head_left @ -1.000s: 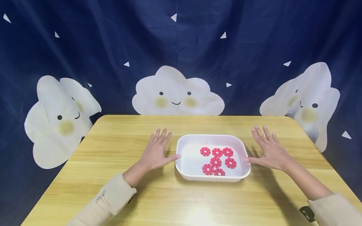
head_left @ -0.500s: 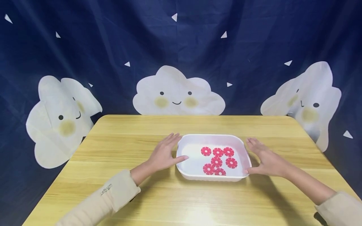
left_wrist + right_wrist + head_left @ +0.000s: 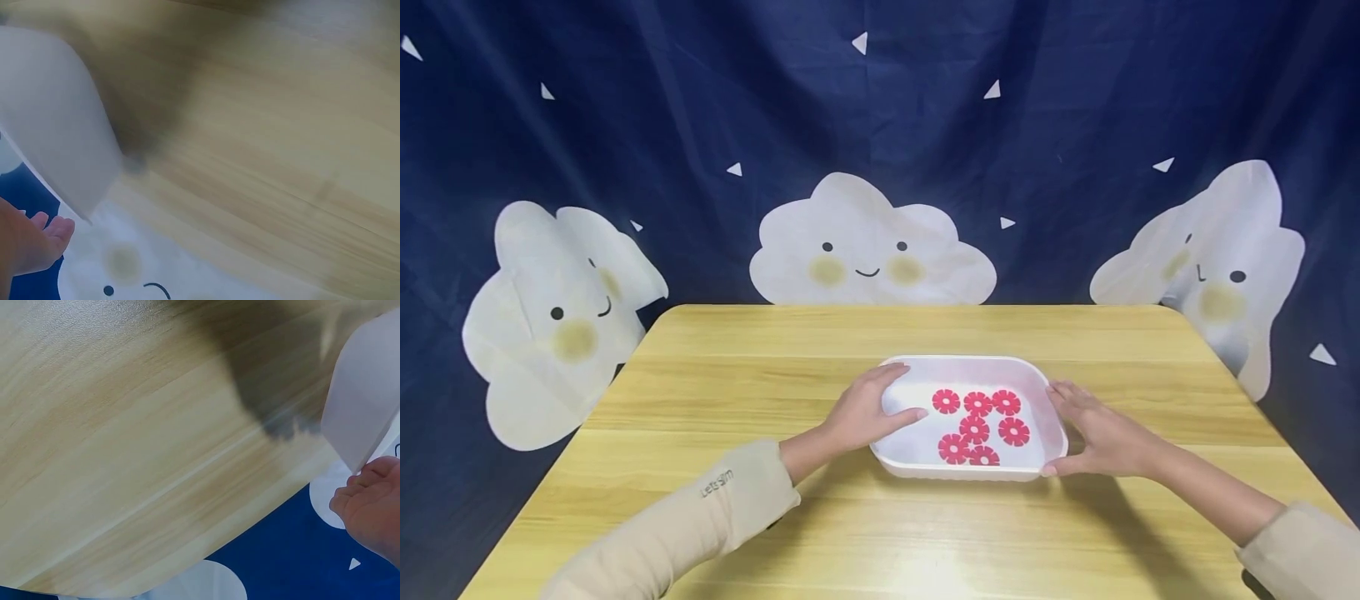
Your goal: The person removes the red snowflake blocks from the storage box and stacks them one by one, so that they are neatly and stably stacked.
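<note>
A white plastic tray [image 3: 962, 473] rests on the wooden table, with several pink notched flower-shaped discs [image 3: 974, 430] lying flat in it. My left hand [image 3: 867, 410] is at the tray's left end, its relaxed fingers over the rim and its thumb reaching above the inside. On the other end, my right hand [image 3: 1108, 437] has its fingertips right at the right rim and its thumb by the front right corner. The left wrist view catches the tray's outer wall [image 3: 59, 119] beside the left fingers. The right wrist view has the right hand [image 3: 375, 503] close under the tray's edge.
The table [image 3: 760, 367] has a light wood-grain top with rounded far corners. Behind it hangs a dark blue curtain [image 3: 1060, 125] printed with white clouds and small triangles. Shadows of the arms fall on the table.
Both hands were spread wide beside the tray. The left has moved right, over the left rim; the right has come down and slightly inward to the right rim. Tray and discs stay in place.
</note>
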{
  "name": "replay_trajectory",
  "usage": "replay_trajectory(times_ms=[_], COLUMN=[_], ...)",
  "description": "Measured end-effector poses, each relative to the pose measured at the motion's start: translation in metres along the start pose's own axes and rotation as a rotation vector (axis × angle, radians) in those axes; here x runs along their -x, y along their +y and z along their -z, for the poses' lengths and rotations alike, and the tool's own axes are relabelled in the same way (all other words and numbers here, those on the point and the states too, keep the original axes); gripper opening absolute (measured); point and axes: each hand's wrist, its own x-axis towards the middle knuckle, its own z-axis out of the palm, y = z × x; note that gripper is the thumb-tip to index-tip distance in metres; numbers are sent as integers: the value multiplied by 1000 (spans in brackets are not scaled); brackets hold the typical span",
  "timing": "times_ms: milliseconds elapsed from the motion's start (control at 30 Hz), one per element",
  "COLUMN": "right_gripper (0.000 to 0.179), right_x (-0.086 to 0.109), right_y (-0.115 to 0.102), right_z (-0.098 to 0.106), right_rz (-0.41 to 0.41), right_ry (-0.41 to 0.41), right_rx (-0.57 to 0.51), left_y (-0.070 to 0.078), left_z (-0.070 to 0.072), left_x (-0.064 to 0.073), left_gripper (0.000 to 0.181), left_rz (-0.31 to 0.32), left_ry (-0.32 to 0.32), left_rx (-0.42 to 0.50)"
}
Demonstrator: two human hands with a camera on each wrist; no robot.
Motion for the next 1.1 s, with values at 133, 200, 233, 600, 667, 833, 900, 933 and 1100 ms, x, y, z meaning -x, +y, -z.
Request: replay_trajectory(times_ms=[133, 200, 233, 600, 667, 833, 900, 933, 1100], right_gripper=[112, 113, 113, 113, 113, 114, 114, 114, 114], right_x=[-1, -1, -1, -2, -2, -1, -1, -1, -1], right_y=[0, 0, 0, 2, 2, 1, 1, 1, 0], right_z=[-1, -1, -1, 1, 2, 4, 4, 4, 2], right_rz=[-4, -11, -14, -14, -18, -29, -29, -31, -45], right_ry=[-13, -20, -21, -38, -42, -50, -51, -52, -61], right_rx=[-17, -28, -36, -30, -31, -24, -25, -28, -45], left_y=[2, 3, 3, 4, 5, 7, 6, 6, 6], left_z=[-8, -13, -15, -37, -41, -50, -53, -54, -62], left_x=[-5, -8, -9, -29, -34, -43, -44, -45, -45], left_gripper=[65, 66, 67, 55, 50, 41, 38, 37, 32], left_rz=[2, 10, 17, 1, 10, 64, 88, 99, 156], left_ry=[-22, -35, -41, -34, -22, -15, -16, -17, -64], left_rx=[14, 28, 41, 52, 66, 77, 62, 51, 16])
